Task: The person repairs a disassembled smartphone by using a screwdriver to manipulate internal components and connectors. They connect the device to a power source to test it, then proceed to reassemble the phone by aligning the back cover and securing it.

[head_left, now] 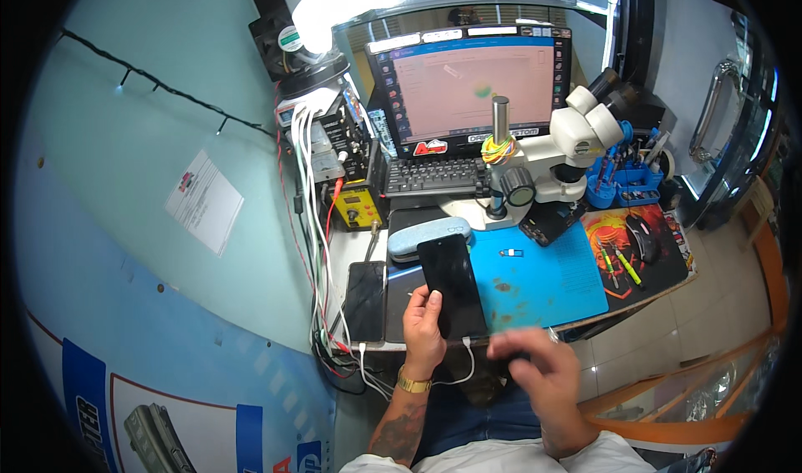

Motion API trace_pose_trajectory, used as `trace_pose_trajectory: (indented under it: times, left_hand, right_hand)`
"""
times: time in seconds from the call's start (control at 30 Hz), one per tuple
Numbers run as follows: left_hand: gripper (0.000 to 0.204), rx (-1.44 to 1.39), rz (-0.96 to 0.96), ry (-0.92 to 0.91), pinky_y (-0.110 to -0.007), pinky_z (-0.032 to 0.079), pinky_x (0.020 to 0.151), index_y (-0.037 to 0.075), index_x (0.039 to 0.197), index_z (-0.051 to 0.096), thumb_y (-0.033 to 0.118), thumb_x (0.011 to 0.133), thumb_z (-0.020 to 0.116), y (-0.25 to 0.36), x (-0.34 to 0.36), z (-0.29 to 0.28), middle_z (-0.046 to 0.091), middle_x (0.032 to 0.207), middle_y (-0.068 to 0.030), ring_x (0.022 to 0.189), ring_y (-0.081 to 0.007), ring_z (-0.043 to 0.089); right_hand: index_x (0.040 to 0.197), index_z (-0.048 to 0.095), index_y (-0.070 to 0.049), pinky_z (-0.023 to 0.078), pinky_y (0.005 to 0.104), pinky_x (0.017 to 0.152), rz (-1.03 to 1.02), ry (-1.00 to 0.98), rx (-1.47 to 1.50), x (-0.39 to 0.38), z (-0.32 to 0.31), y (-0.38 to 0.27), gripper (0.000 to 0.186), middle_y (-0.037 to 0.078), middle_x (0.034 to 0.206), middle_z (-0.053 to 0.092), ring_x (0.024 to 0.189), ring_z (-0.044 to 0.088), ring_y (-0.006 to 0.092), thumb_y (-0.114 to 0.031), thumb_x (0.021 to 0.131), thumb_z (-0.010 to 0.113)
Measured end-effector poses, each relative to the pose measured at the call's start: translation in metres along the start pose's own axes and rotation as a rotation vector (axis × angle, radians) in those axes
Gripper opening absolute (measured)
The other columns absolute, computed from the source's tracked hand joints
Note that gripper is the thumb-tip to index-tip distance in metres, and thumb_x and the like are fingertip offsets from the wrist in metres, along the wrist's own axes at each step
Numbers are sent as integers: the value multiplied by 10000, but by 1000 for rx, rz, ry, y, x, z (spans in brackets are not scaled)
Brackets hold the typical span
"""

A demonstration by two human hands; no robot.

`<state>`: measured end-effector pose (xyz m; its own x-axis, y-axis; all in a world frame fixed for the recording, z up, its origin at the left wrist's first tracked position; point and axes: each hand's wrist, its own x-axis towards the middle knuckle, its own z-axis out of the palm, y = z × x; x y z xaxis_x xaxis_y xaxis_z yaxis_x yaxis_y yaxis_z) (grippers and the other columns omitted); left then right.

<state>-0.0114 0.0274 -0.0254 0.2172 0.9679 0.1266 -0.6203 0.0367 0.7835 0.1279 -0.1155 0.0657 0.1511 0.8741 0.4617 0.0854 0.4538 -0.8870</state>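
My left hand (pixel 424 327) grips a black smartphone (pixel 454 285) by its left side, thumb on the front. The phone's screen is dark, and a white charging cable (pixel 468 358) runs from its lower end. To the right, nearer to me, my right hand (pixel 539 364) is raised in the air, apart from the phone. It is smeared by motion, with its fingers partly bent. Left of the held phone, a second dark smartphone (pixel 366 302) lies on the bench with another white cable (pixel 364 363) at its lower end.
A blue work mat (pixel 543 281) carries a small part (pixel 510 253). Behind stand a microscope (pixel 576 131), a keyboard (pixel 434 177) and a monitor (pixel 480 80). A light-blue case (pixel 418 237) sits behind the phone. Right are screwdrivers (pixel 626 266) and a mouse (pixel 642 237). A yellow-fronted station (pixel 355 207) stands left.
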Motion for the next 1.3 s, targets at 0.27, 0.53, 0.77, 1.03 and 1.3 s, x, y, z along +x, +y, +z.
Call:
trace_pose_trajectory:
  times: [0.27,0.53,0.77,1.03,1.3]
  left_hand:
    - [179,-16,21,20,-249,497,859,12,1146,587,115,1003,554,-3,1,0,668,1056,-49,933,-99,620]
    - [165,-9,29,-11,-267,504,863,18,1137,582,107,1000,556,-5,0,1,669,1065,-60,946,-114,623]
    - [179,-26,50,15,-264,500,872,1,1143,578,112,1005,553,-4,1,1,668,1079,-71,946,-114,621]
    - [219,5,-7,-25,-232,493,858,-15,1194,587,98,1016,528,-6,3,-5,658,1092,-59,958,-86,608]
    - [344,-33,-66,-111,-253,499,904,-51,1329,518,37,999,484,5,-2,-4,643,1185,-104,1027,-121,619]
  right_hand:
    - [866,687,50,542,438,616,-557,-327,933,7,17,-64,136,255,885,667,719,651,362,-83,857,720]
    - [942,660,6,542,317,717,-166,90,63,27,-10,34,149,108,866,687,766,667,210,-138,947,622]
    - [1069,704,9,523,281,676,259,12,-246,36,-9,109,261,105,838,713,736,667,139,-198,912,696]
    - [952,698,39,473,279,588,312,-44,-258,41,-7,102,262,95,751,696,640,605,112,-191,847,764]
    - [911,688,37,443,255,572,302,-15,-248,34,-7,107,205,55,714,670,623,552,73,-142,844,764]
